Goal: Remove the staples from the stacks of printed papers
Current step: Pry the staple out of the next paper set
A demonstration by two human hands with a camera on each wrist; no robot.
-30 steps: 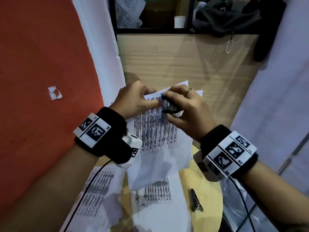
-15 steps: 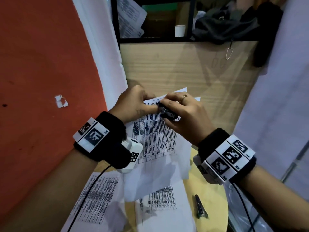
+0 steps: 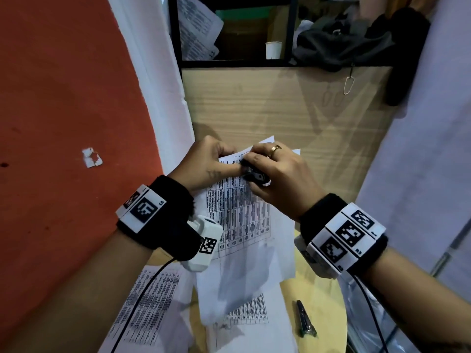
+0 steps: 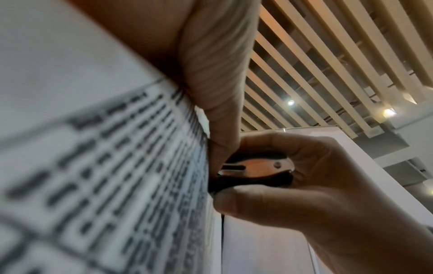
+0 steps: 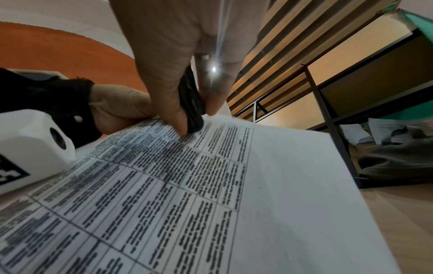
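A stapled stack of printed papers (image 3: 244,225) with a table of text is held up above the round yellow table (image 3: 321,299). My left hand (image 3: 211,164) pinches its top left corner, thumb on the front sheet. My right hand (image 3: 275,174) squeezes a black staple remover (image 3: 254,174) between thumb and fingers, its metal claws against the top edge of the papers beside my left thumb. The left wrist view shows the staple remover (image 4: 255,174) side-on with its jaws pressed to the sheet (image 4: 117,176). The staple itself is hidden. In the right wrist view the remover (image 5: 191,103) meets the paper (image 5: 211,185).
More printed sheets (image 3: 150,309) lie on the table below, with a second dark metal tool (image 3: 305,319) near its right side. A wooden cabinet (image 3: 280,105) stands behind, with a shelf holding papers, a white cup (image 3: 274,49) and a dark bag (image 3: 341,49). An orange wall (image 3: 63,123) is on the left.
Both hands stay together at the papers' top corner. The right hand has closed tighter over the staple remover and pressed it closer to my left thumb. The stack has hardly moved.
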